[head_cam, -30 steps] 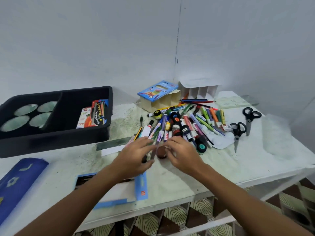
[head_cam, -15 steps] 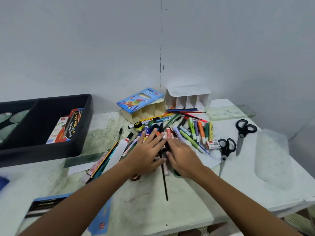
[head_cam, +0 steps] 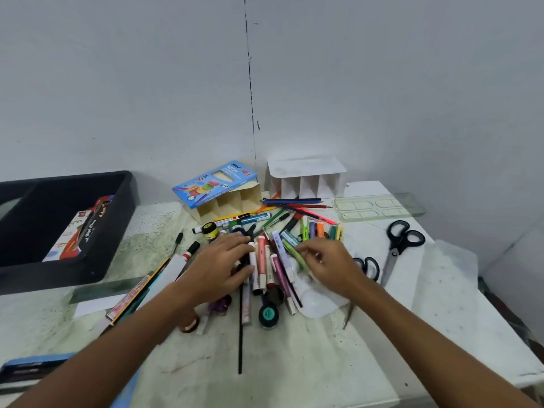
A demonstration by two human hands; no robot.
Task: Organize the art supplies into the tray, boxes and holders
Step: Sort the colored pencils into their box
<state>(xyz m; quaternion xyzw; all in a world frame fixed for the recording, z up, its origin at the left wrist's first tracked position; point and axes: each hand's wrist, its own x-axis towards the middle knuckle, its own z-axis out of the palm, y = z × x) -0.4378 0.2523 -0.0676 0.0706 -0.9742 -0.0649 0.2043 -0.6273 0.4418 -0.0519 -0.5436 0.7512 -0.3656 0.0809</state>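
Hands over a heap of plastic markers and pens (head_cam: 273,257) mid-table on the stained, speckled white tabletop (head_cam: 309,369). Left hand (head_cam: 219,267) lies palm-down on the heap's left side, fingers fairly straight, tips touching a white-barrelled marker (head_cam: 252,262); no grip visible. Right hand (head_cam: 326,265) has fingers curled down onto a lime-green pen (head_cam: 291,251); cannot tell whether it pinches it. Round black paint pot with teal lid (head_cam: 268,314) sits at the heap's near edge, thin black stick (head_cam: 240,343) runs toward the table's front. Black plastic tray (head_cam: 117,231) far left, glossy flat packets inside, print too blurred to read. Blue cardboard box reading "NEON" (head_cam: 215,182) leans on a cream card divider holder (head_cam: 229,203); white card divider holder (head_cam: 306,181) just beside it against the wall. Clear plastic stencil (head_cam: 379,206) at back right. Two black-handled steel scissors (head_cam: 401,245) right of the heap, one partly hidden by the right wrist. Bare tabletop near front and right edge
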